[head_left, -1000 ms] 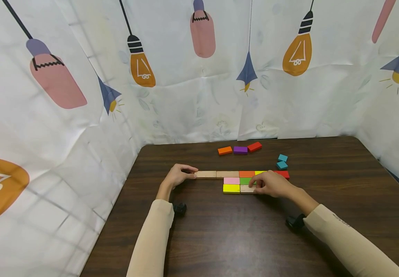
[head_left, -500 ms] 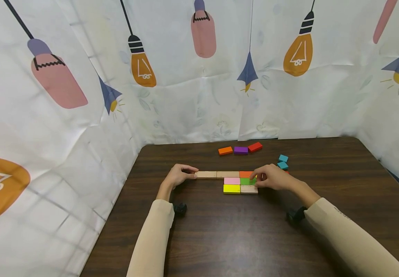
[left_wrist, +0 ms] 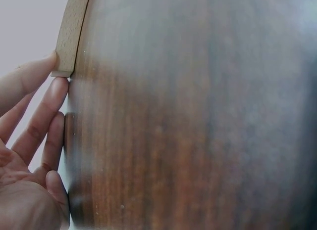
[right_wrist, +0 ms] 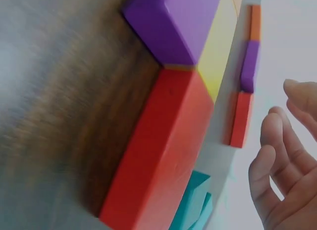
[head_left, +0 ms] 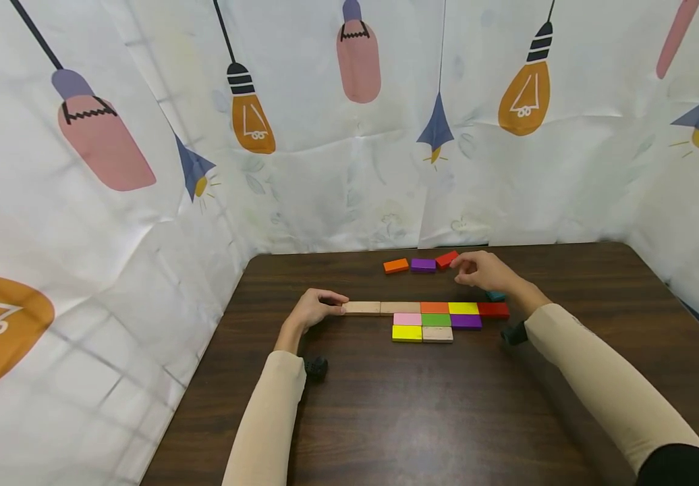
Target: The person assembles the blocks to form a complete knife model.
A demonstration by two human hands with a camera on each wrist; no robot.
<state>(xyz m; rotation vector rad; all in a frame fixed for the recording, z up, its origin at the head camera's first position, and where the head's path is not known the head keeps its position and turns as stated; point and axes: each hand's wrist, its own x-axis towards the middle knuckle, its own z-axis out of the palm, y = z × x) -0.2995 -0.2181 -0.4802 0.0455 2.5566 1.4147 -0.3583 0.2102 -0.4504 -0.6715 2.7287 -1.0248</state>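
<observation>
My left hand (head_left: pixel 313 308) rests at the left end of a row of blocks. In the left wrist view, two fingertips (left_wrist: pixel 59 86) touch the end of a plain wooden block (left_wrist: pixel 70 37), the fingers fairly straight. My right hand (head_left: pixel 484 271) hovers just right of a red block (head_left: pixel 446 260) at the table's back, holding nothing. In the right wrist view, its fingers (right_wrist: pixel 271 131) are loosely bent and apart from that block. Beside it lie a purple block (head_left: pixel 424 265) and an orange block (head_left: pixel 395 266).
The back row continues with orange (head_left: pixel 434 308), yellow (head_left: pixel 463 308) and red (head_left: pixel 493 310) blocks. Pink, green (head_left: pixel 436 320) and purple (head_left: pixel 466 322) blocks form a second row. Yellow (head_left: pixel 407 333) and plain (head_left: pixel 437 334) ones lie in front. Teal blocks (right_wrist: pixel 190 203) sit partly behind my right arm.
My right hand has left the front plain block, passed over the green one and moved to the back red block. The second-row purple block is now uncovered. My left hand stays put.
</observation>
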